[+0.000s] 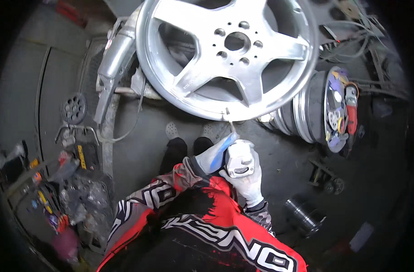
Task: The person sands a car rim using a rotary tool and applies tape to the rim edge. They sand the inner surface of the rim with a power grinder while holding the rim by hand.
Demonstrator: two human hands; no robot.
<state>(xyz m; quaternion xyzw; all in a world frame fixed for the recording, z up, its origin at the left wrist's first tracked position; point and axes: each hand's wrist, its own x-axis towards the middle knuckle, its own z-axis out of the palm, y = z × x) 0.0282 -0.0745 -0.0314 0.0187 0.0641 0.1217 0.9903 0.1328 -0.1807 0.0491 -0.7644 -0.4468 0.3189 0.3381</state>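
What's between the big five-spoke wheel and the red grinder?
Another wheel rim, with coloured pieces at its end, shows between them in the head view.

A wheel workshop, shown by a silver five-spoke metal wheel [234,65], red-and-silver angle grinder [351,119] and shiny metal cylinder [305,215] on dark grey floor [279,172].

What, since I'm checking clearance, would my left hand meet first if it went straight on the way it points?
Beyond the thin piece at its tip, your left hand would probably meet the wheel's lower rim first, though this view leaves depth unclear.
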